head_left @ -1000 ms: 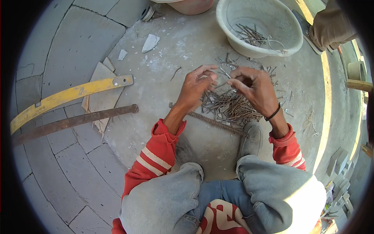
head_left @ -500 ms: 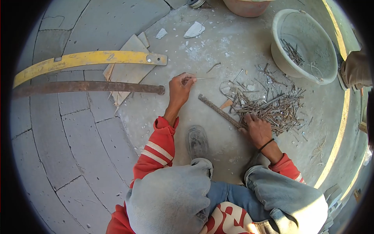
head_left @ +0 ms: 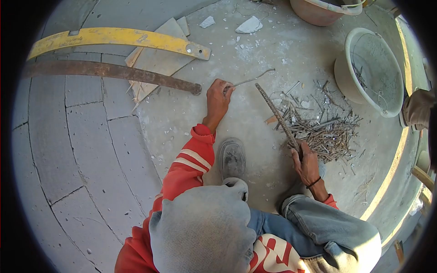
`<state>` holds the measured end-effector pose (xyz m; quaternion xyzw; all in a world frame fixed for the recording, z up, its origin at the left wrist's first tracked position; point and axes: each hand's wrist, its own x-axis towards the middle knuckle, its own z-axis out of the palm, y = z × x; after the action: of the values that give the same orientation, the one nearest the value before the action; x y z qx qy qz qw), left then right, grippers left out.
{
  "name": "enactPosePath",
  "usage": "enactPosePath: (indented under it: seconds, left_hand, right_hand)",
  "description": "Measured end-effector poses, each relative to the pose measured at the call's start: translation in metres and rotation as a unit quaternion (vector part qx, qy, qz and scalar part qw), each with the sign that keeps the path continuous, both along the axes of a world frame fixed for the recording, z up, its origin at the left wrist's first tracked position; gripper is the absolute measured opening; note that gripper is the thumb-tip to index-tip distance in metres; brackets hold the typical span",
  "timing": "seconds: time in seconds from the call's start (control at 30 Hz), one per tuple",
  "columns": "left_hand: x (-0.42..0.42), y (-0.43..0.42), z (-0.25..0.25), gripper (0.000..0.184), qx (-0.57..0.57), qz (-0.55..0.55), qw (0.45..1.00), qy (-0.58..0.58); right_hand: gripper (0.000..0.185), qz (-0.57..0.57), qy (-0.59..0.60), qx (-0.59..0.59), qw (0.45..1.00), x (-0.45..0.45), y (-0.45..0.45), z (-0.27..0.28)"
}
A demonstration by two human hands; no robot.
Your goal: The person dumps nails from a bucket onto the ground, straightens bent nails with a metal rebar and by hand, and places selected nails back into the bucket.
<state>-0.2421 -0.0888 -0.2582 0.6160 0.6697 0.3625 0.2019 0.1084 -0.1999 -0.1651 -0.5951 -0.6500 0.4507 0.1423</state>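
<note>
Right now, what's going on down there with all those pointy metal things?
A person's left hand holds a thin metal piece, and the right hand grips a ribbed bar. A pile of what look like nails lies on the floor beside the right hand. Beyond the pile, a pale tub has more inside.

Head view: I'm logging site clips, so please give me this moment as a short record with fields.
Left hand: pinches a thin metal piece
Right hand: grips a ribbed bar by its near end
Nail pile: on the floor by the right hand
Pale bucket: beyond the pile, some nails inside
Left side: yellow bar and rusty bar, roughly alongside each other
Nearby person: trouser leg at the right edge
</note>
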Motion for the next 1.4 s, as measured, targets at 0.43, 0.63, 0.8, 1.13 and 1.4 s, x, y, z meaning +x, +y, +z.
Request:
enactPosePath:
  seconds: [0.43,0.63,0.8,1.13,1.4]
  left_hand:
    - [0.003,0.005,-0.002,0.007,0.005,-0.045,0.996,0.083]
    - [-0.006,0.003,-0.012,0.009,0.051,-0.009,0.998,0.035]
    - [-0.004,0.004,-0.001,0.011,-0.015,0.028,0.999,-0.041]
    - [-0.01,0.01,0.004,0.012,-0.049,0.03,0.997,-0.059]
    - [-0.01,0.009,0.007,0.01,-0.061,0.033,0.997,-0.041]
  right_hand:
    - [0.027,-0.051,0.055,-0.001,0.997,-0.016,0.007,-0.006]
    - [0.031,-0.012,0.04,0.125,0.991,-0.009,0.003,-0.023]
    - [0.03,-0.027,0.065,0.053,0.996,-0.008,0.005,-0.017]
    - [0.033,0.0,0.031,-0.001,1.0,-0.033,0.026,-0.003]
    - [0.052,0.077,-0.006,0.12,0.99,-0.042,0.042,-0.022]
